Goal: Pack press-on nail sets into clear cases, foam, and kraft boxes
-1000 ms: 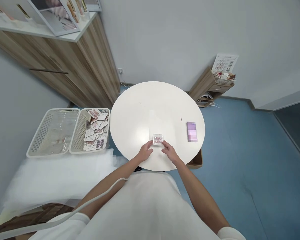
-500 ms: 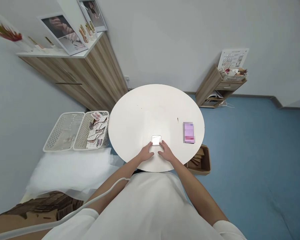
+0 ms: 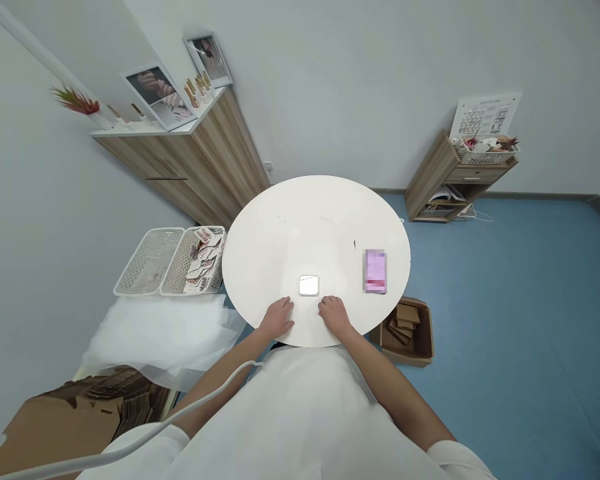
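A small, flat, shiny square item with a pale rim [image 3: 309,285] lies on the round white table [image 3: 260,233], near its front edge. My left hand [image 3: 278,317] rests on the tabletop to the left of this item, fingers apart and nothing in it. On the other side, my right hand [image 3: 334,315] lies on the table just right of and below the item, its fingers curled; nothing shows in it. Neither hand touches the item. Farther right lies a purple and pink rectangular object [image 3: 375,271], blurred by pixels.
White baskets [image 3: 173,261], one holding printed cards, stand left of the table above white sheets [image 3: 155,337]. A cardboard box [image 3: 420,333] sits on the floor at the right. A wooden cabinet [image 3: 220,160] and a small shelf [image 3: 433,170] stand behind.
Both hands have let go of the shiny item and drawn back from it, the left one outward. My right fingers have curled in. The camera view has shifted slightly.
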